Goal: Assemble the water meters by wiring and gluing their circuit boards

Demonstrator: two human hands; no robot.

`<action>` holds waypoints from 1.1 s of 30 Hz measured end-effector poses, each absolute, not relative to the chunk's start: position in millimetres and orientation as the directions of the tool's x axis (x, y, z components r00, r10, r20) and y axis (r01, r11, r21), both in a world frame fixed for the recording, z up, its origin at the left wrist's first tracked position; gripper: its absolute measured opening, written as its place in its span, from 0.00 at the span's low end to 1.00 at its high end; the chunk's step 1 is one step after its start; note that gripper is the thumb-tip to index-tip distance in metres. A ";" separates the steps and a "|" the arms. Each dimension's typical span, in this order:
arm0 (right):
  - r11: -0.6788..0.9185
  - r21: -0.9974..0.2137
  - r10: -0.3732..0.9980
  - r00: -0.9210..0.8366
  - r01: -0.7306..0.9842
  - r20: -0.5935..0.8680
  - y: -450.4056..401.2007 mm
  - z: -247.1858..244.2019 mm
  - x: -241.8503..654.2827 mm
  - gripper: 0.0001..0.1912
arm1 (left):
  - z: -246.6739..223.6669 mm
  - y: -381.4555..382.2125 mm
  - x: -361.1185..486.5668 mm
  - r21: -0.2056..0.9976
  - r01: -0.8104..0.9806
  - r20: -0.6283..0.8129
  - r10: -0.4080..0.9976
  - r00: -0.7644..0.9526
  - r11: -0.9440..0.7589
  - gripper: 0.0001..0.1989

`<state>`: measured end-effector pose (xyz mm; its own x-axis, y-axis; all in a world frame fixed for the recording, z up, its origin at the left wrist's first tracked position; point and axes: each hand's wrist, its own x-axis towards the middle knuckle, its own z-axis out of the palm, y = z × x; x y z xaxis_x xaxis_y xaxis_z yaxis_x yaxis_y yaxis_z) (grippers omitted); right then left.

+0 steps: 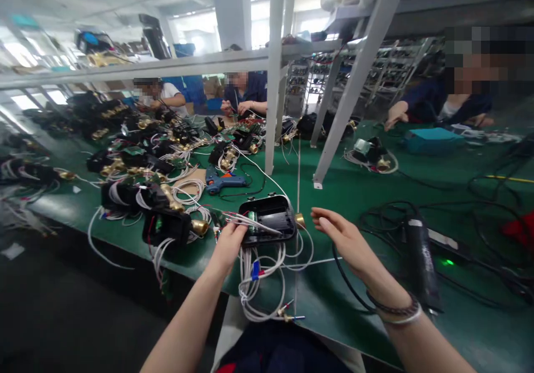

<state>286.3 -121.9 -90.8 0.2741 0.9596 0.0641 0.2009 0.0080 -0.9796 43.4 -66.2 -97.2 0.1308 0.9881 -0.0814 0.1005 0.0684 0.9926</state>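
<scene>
Box (271, 225), one, gripped with its wires by left fingers (237, 229); right fingers (323, 217) released, near one brass fitting (300, 220), above one counter (317, 284).

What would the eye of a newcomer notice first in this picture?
Probably the open black box at the near edge of the green table, gripped at its left end by the left hand, with pale cables looping below it. The right hand is open to its right. Next, the crowded black units with brass fittings on the left, and the blue glue gun just beyond the box.
</scene>
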 end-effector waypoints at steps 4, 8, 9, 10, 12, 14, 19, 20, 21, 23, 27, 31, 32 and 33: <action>0.041 -0.894 0.994 0.071 0.447 0.081 -104.6 -86.1 258.8 0.29 | -105.0 -64.0 39.8 0.952 0.302 -0.003 0.980 0.201 -0.059 0.13; 0.044 -0.826 0.997 0.022 0.562 0.068 -93.6 -101.7 233.2 0.28 | -93.2 -68.0 28.5 0.878 0.467 -0.006 0.972 0.237 -0.108 0.21; 0.052 -0.825 0.995 0.045 0.563 0.093 -92.7 -107.6 227.9 0.28 | -85.5 -69.7 26.5 0.829 0.546 -0.012 0.971 0.237 -0.123 0.25; 0.064 -0.825 0.989 0.074 0.562 0.127 -92.4 -113.5 222.6 0.28 | -76.4 -71.2 25.8 0.743 0.652 -0.012 0.971 0.240 -0.153 0.27; 0.107 -0.814 0.974 0.105 0.571 0.201 -93.2 -124.0 211.1 0.26 | -56.7 -72.7 29.8 0.478 0.849 0.002 0.966 0.257 -0.226 0.24; 0.165 -0.788 0.953 0.110 0.593 0.282 -94.8 -131.8 198.4 0.24 | -39.0 -70.1 39.3 0.253 0.928 0.027 0.961 0.275 -0.273 0.17; 0.274 -0.695 0.905 0.065 0.665 0.420 -97.6 -143.8 170.3 0.20 | -16.6 -45.1 56.2 0.132 0.923 0.052 0.933 0.357 -0.361 0.07; 0.290 -0.679 0.898 0.054 0.675 0.437 -97.7 -145.7 166.9 0.19 | -15.6 -39.8 54.0 0.130 0.926 0.053 0.935 0.350 -0.354 0.07; 0.302 -0.666 0.890 0.049 0.682 0.454 -97.5 -147.5 164.3 0.19 | -16.2 -35.9 49.5 0.132 0.934 0.056 0.943 0.329 -0.333 0.08; 0.324 -0.651 0.875 0.044 0.686 0.482 -96.0 -150.7 160.9 0.17 | -23.0 -34.6 34.6 0.138 0.952 0.072 0.961 0.267 -0.275 0.12; 0.352 -0.653 0.863 0.038 0.670 0.505 -89.7 -153.8 153.3 0.15 | -66.8 -62.3 -0.6 0.221 0.946 0.426 0.896 0.125 -0.237 0.16; 0.362 -0.676 0.879 0.006 0.642 0.477 -83.5 -146.9 133.5 0.15 | -124.2 -100.1 -20.4 0.155 0.961 0.681 0.729 0.066 -0.231 0.22; 0.357 -0.678 0.891 -0.015 0.643 0.455 -81.2 -143.6 127.1 0.16 | -133.4 -104.5 -24.4 0.152 0.973 0.693 0.721 0.020 -0.173 0.24; 0.338 -0.678 0.906 -0.032 0.652 0.422 -77.9 -140.0 120.6 0.16 | -139.3 -105.3 -28.8 0.170 0.979 0.708 0.705 -0.042 -0.113 0.26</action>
